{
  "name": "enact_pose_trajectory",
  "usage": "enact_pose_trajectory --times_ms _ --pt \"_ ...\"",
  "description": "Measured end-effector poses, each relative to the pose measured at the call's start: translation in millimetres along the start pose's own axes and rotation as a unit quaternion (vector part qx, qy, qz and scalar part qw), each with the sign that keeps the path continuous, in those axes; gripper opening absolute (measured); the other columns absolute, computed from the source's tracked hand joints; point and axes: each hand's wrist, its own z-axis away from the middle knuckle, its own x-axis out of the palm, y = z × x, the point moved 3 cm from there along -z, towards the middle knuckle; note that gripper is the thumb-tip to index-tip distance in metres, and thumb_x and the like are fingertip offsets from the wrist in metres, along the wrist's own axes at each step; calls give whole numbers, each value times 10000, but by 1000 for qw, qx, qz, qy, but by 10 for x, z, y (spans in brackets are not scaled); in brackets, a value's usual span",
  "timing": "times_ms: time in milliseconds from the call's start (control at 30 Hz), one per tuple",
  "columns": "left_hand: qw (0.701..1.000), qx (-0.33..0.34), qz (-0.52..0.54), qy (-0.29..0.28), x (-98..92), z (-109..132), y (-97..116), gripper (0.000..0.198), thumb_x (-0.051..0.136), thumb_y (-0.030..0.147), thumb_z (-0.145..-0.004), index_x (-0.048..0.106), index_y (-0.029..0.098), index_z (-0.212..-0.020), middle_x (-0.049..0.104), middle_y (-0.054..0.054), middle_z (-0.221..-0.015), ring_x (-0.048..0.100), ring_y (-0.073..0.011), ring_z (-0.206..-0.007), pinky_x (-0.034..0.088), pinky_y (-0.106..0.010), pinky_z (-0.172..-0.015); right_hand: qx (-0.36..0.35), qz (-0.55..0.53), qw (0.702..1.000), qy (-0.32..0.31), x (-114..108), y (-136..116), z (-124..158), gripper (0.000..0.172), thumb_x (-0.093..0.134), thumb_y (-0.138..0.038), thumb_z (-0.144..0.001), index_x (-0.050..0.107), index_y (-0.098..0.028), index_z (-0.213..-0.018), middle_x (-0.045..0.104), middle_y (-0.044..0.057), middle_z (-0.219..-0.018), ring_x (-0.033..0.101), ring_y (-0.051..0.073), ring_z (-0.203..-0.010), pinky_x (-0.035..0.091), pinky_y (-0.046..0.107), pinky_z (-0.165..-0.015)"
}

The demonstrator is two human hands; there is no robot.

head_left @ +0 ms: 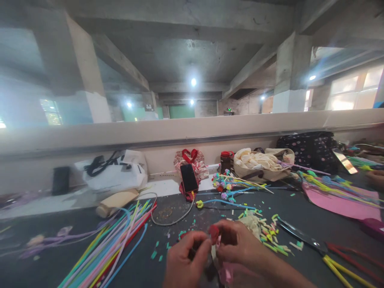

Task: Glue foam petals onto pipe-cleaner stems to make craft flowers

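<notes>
My left hand point(189, 258) is closed in a pinch beside a small red fuzzy piece point(214, 233), perhaps coiled pipe cleaner. Whatever its fingertips grip is hidden. My right hand point(237, 243) pinches the red piece between thumb and fingers, with a bit of pink just below. Under the hands a shiny pink item point(226, 274) shows in part, too blurred to name. Cut pipe cleaner bits point(271, 236) in green, yellow and white lie right of my right hand. A bundle of long coloured pipe cleaners point(111, 248) rests to the left.
Large scissors point(318, 245) with red and yellow handles lie at the right. Behind the hands, a phone point(189, 179) on a cable leans on a patterned bag. Pipe cleaner flowers point(225, 182), a cloth bag point(261, 162) and a white plastic bag point(120, 174) stand along the partition. Another person's hand point(376, 178) shows far right.
</notes>
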Motion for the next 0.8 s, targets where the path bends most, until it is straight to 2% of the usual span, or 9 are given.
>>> enact_pose_trajectory --times_ms 67,133,267,367,500,700,800 --pt "987 -116 111 -8 -11 -37 -76 171 604 340 -656 584 175 -616 546 27 -493 446 -73 -435 325 -158 -422 -2 10 999 38 -51 46 -30 113 563 -116 -613 557 -144 -722 527 -40 -604 475 71 -492 361 164 -455" --pt "956 -207 208 -24 -16 -62 -130 212 595 366 -665 557 162 -626 538 28 -495 433 -57 -411 304 -141 -391 1 10 998 67 -103 105 -62 52 544 -169 -657 499 -153 -635 473 -62 -500 431 58 -414 318 150 -398" --pt "901 -294 314 -51 -6 -85 -170 222 620 354 -652 544 146 -645 508 42 -480 409 -33 -365 278 -117 -355 10 12 996 86 -160 168 -96 243 458 -307 -766 414 -177 -566 351 -96 -360 283 40 -298 181 151 -318" --pt "863 -344 361 -85 46 -71 -188 221 601 358 -672 532 151 -640 461 60 -416 364 -29 -305 251 -118 -318 -16 54 994 97 -155 124 -82 396 390 -390 -813 353 -180 -479 302 -90 -317 247 40 -300 179 171 -337" --pt "840 -340 403 -131 106 -43 -224 231 573 378 -696 529 157 -646 410 80 -382 298 -15 -275 216 -115 -303 -37 92 991 89 -112 84 -53 438 357 -445 -829 350 -180 -480 306 -84 -330 251 45 -317 188 186 -355" --pt "862 -327 350 -166 126 -21 -352 256 615 390 -655 560 147 -712 456 61 -414 372 -29 -315 235 -120 -321 -49 63 996 49 -58 58 -16 267 414 -376 -826 488 -168 -676 435 -56 -525 422 66 -432 302 160 -399" --pt "872 -293 331 -209 162 -31 -324 259 610 386 -658 557 133 -655 482 38 -431 380 -31 -321 244 -127 -322 -48 41 997 47 -31 56 -19 175 501 -322 -780 564 -160 -760 524 -31 -616 485 74 -498 346 158 -438"
